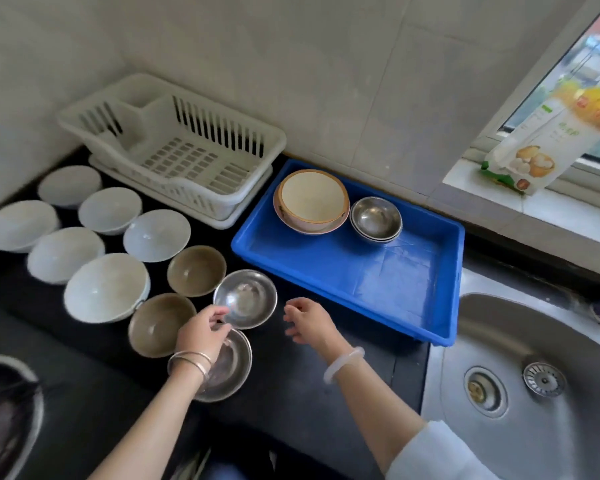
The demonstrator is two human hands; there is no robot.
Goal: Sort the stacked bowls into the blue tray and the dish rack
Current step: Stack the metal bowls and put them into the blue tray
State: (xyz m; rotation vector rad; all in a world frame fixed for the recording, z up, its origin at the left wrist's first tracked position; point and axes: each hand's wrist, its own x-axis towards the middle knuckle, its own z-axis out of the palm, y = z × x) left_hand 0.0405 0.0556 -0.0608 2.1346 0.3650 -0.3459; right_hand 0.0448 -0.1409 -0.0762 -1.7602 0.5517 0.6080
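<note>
One view only: you look from head height, forward and steeply down over the worktop (pixel 291 393), wide-angle, edges bowed. Close range: both forearms enter from the near edge, left hand (pixel 201 336) and right hand (pixel 307 322) just below frame centre, beside a steel bowl (pixel 248 296). Far: tiled wall (pixel 326 81) fills the top. Far right: window (pixel 596 64). Near right: sink (pixel 534 341), cut by the frame edge.
</note>
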